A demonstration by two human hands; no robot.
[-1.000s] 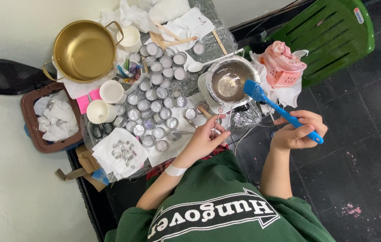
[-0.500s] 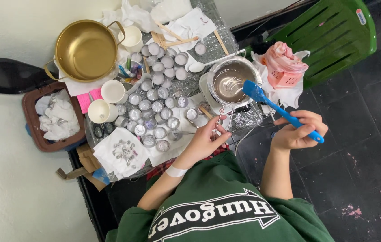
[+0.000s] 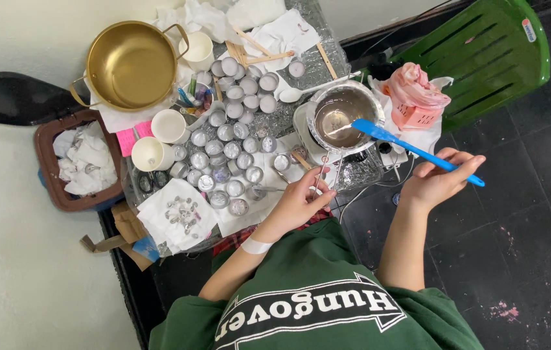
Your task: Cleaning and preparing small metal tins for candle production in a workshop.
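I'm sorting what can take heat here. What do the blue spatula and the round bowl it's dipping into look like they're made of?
The blue spatula, held in the right hand, looks like matte silicone or soft plastic: one even colour, no glare. The round silvery bowl looks like polished metal, probably steel: bright reflective rim. The left hand holds its thin wire handle.

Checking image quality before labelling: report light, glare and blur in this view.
Head view: even, soft daylight with faint shadows; glare on the gold pot and metal bowl; wide-angle bending at the edges; the spatula, left hand and right hand are sharp.
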